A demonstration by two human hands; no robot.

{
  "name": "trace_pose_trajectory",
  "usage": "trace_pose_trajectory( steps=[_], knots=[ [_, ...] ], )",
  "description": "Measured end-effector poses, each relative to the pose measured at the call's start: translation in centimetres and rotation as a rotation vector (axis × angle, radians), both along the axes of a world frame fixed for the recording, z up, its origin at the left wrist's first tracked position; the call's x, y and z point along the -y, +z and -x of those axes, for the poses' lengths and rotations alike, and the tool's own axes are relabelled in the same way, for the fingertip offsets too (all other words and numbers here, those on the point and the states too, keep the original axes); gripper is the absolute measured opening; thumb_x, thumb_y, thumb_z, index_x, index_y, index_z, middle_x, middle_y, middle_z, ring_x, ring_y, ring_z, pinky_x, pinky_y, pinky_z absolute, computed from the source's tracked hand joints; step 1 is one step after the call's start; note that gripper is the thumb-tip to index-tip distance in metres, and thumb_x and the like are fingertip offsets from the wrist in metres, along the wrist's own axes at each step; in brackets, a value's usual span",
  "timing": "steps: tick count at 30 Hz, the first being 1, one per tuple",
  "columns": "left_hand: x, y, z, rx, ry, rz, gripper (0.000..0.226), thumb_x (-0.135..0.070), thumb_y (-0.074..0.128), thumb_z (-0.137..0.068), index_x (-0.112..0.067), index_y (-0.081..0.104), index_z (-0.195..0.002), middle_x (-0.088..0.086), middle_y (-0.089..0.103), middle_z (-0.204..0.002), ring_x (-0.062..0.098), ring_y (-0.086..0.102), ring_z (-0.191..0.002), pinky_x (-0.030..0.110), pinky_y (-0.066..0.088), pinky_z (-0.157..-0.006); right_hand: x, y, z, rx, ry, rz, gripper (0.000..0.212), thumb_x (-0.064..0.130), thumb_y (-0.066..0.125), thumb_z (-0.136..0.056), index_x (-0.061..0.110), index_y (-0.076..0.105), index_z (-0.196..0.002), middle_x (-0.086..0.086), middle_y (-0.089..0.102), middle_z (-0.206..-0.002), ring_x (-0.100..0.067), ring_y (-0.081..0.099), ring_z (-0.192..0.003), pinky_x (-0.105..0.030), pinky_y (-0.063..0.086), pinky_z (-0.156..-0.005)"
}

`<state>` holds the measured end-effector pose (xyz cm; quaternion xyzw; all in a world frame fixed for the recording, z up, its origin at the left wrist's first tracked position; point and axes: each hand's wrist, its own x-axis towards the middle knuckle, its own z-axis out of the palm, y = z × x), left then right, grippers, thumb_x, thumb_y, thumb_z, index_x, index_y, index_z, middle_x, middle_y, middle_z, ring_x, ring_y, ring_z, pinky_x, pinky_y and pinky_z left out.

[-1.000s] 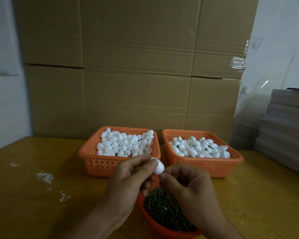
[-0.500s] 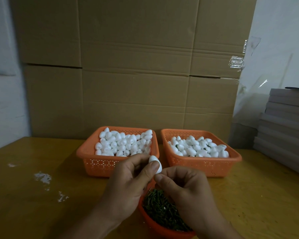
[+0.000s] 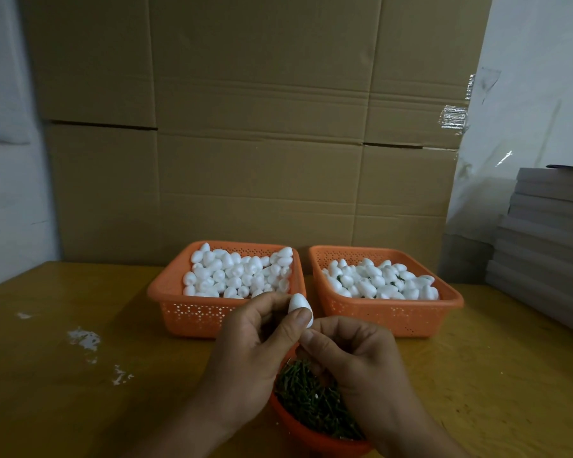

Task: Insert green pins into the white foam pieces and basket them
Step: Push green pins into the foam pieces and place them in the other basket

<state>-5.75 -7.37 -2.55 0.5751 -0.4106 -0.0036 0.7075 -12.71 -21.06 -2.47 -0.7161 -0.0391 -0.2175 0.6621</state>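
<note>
White foam piece (image 3: 299, 305) pinched in left hand (image 3: 245, 352) grip at table 6 o'clock; right hand (image 3: 354, 355) fingertips have closed against its base, presumably seating a pin (hidden), basketing next.

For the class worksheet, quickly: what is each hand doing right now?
Left hand: pinches a white foam piece.
Right hand: fingers curled at the piece's base; a pin cannot be told.

Dim indoor light, soft shadows under baskets, wide-angle bending at edges, slightly soft focus
</note>
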Motion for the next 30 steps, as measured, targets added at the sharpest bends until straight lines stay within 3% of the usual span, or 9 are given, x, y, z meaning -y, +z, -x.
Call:
trace_pose_trajectory(
  steps=[5, 8, 12, 18, 22, 24, 27, 30],
  knots=[
    [0.0, -0.3, -0.1, -0.001, -0.002, -0.026, 0.021, -0.045, 0.069, -0.089, -0.038, 0.072, -0.108, -0.013, 0.069, -0.073, -0.004, 0.063, -0.063, 0.011, 0.049, -0.057, 0.0, 0.4, 0.0, 0.012, -0.016, -0.051, 0.025, 0.031, 0.073, -0.073, 0.008, 0.077, -0.079, -0.003, 0.067, -0.061, -0.010, 0.054, -0.053, -0.020, 0.045, -0.051],
    [0.1, -0.9, -0.3, -0.054, 0.022, -0.097, 0.038, -0.051, 0.071, -0.083, -0.045, 0.065, -0.121, -0.009, 0.066, -0.074, -0.002, 0.061, -0.063, 0.014, 0.048, -0.056, 0.8, 0.7, -0.1, 0.022, -0.083, -0.059, 0.021, 0.026, 0.074, -0.076, 0.006, 0.077, -0.078, -0.003, 0.067, -0.061, -0.010, 0.054, -0.053, -0.018, 0.046, -0.052],
    [0.1, -1.4, -0.6, -0.016, 0.094, -0.217, 0.006, -0.036, 0.068, -0.088, -0.033, 0.072, -0.092, -0.005, 0.068, -0.079, 0.009, 0.064, -0.077, 0.026, 0.053, -0.071, 3.0, 0.9, -0.9, -0.001, -0.257, 0.086, 0.011, 0.013, 0.072, -0.087, 0.013, 0.076, -0.077, -0.002, 0.069, -0.062, -0.008, 0.058, -0.054, -0.017, 0.048, -0.053],
    [0.1, -1.7, -0.4, 0.016, 0.074, -0.309, 0.011, -0.026, 0.071, -0.092, -0.029, 0.070, -0.081, -0.003, 0.066, -0.076, 0.007, 0.062, -0.075, 0.023, 0.052, -0.071, 7.5, 0.6, -3.9, -0.011, -0.542, 0.287, 0.013, 0.016, 0.073, -0.089, 0.026, 0.074, -0.080, 0.007, 0.074, -0.070, -0.004, 0.066, -0.060, -0.023, 0.053, -0.055],
    [0.1, -1.6, -0.2, 0.018, 0.044, -0.350, 0.014, -0.024, 0.072, -0.091, -0.030, 0.069, -0.079, -0.011, 0.064, -0.071, 0.001, 0.059, -0.071, 0.018, 0.048, -0.069, 10.6, 0.6, -6.0, -0.059, -0.664, 0.434, 0.009, 0.014, 0.071, -0.090, 0.017, 0.078, -0.096, 0.014, 0.070, -0.075, 0.002, 0.065, -0.070, -0.019, 0.049, -0.063],
    [0.1, -1.4, -0.1, 0.031, 0.032, -0.382, 0.014, -0.025, 0.073, -0.091, -0.031, 0.068, -0.079, -0.012, 0.063, -0.068, -0.001, 0.058, -0.068, 0.017, 0.047, -0.066, 11.8, 0.8, -6.8, -0.081, -0.704, 0.515, 0.011, 0.012, 0.069, -0.092, 0.015, 0.078, -0.096, 0.012, 0.070, -0.075, -0.002, 0.065, -0.068, -0.026, 0.054, -0.060],
    [0.2, -1.3, 0.2, 0.043, 0.028, -0.397, 0.014, -0.027, 0.074, -0.089, -0.030, 0.067, -0.077, -0.013, 0.062, -0.066, -0.001, 0.057, -0.065, 0.017, 0.045, -0.064, 13.5, 1.2, -7.9, -0.135, -0.815, 0.621, 0.013, 0.011, 0.065, -0.092, 0.008, 0.077, -0.091, -0.007, 0.073, -0.072, -0.025, 0.065, -0.057, -0.043, 0.057, -0.059],
    [0.2, -1.5, 0.3, 0.056, 0.042, -0.400, 0.016, -0.030, 0.074, -0.089, -0.030, 0.065, -0.076, -0.012, 0.060, -0.064, 0.000, 0.055, -0.063, 0.018, 0.045, -0.062, 15.1, 1.6, -8.8, -0.280, -0.917, 0.690, 0.025, 0.012, 0.060, -0.092, 0.008, 0.071, -0.071, -0.012, 0.065, -0.062, -0.031, 0.061, -0.056, -0.039, 0.051, -0.053]
  ],
)
